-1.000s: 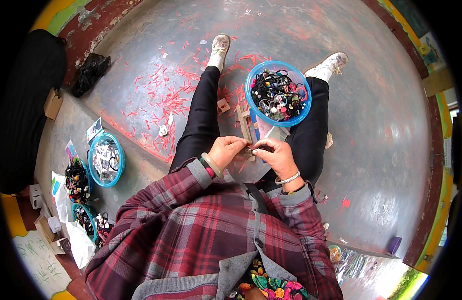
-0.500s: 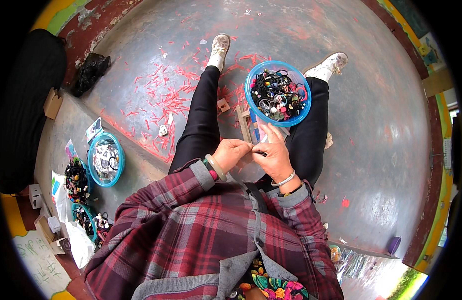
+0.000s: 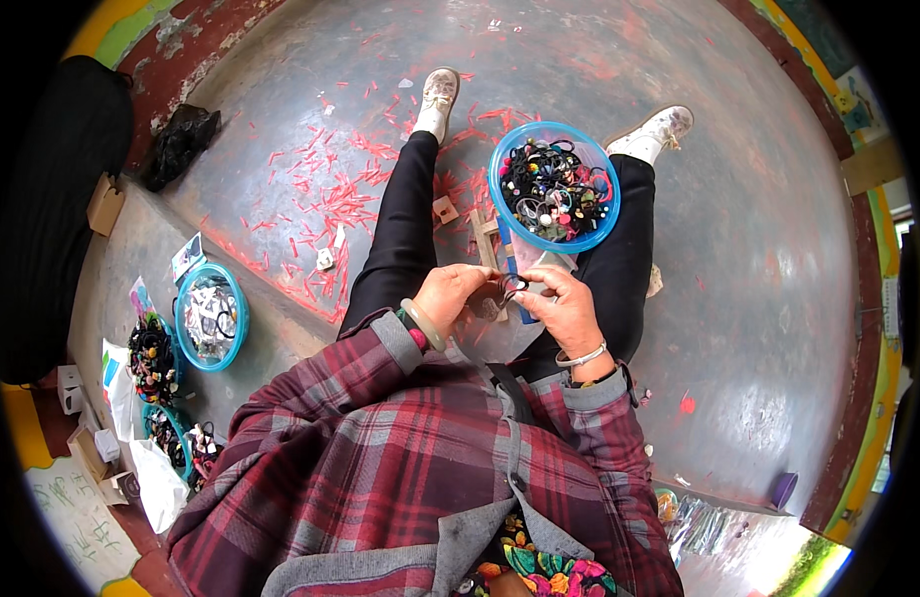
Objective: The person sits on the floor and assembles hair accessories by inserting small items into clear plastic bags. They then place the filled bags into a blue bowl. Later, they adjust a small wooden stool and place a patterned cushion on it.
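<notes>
Between my two hands, in front of my lap, is a small black hair tie (image 3: 515, 283) with a pale spot on it. My left hand (image 3: 452, 298) is closed, thumb and forefinger pinching at the loop's left side. My right hand (image 3: 564, 310) pinches its right side between thumb and fingers. Something dark and partly see-through shows below the left fingertips; I cannot make out what it is. Just beyond my hands, by my right leg, stands a round blue plastic basket (image 3: 496, 179) filled with mixed hair ties, many black, some with coloured beads.
On my left stand a blue basket (image 3: 244, 318) of clear-wrapped pieces and more baskets of hair ties (image 3: 153, 360). White bags (image 3: 159, 488) lie beside them. Red scraps (image 3: 345, 204) litter the floor between and left of my legs. A wooden frame piece (image 3: 483, 239) is under the near basket.
My hands have drawn slightly apart, and the right hand has turned and shifted a little right. The hair tie's loop now shows between the fingertips.
</notes>
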The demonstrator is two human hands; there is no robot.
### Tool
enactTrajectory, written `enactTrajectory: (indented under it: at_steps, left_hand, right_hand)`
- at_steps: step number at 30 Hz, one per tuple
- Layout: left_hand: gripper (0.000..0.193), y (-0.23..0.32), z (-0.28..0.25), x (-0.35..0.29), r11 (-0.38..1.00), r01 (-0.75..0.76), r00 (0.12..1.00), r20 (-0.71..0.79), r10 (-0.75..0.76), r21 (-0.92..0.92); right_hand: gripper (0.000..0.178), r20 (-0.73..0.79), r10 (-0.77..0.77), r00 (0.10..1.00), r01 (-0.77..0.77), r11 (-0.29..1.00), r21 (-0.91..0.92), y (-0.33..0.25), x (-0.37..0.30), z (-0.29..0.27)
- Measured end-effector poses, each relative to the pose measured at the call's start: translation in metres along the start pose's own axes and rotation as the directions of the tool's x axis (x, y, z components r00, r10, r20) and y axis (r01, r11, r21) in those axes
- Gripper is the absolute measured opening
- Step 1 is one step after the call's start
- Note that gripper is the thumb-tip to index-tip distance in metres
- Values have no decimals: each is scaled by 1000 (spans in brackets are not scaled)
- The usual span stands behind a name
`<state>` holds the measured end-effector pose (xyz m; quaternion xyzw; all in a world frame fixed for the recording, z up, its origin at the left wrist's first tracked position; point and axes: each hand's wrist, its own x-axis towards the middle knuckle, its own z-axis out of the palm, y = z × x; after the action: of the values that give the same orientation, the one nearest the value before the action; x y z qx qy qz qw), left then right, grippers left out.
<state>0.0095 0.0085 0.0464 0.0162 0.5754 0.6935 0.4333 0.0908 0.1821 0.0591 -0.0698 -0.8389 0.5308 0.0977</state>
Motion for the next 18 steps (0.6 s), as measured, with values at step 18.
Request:
enactTrajectory:
  at_steps: [18]
  left_hand:
    - [30,-5,8,-2,993,35,992,123,-21,-113]
  right_hand:
    - [13,91,-199,976,214,954,-211,-1,0,14]
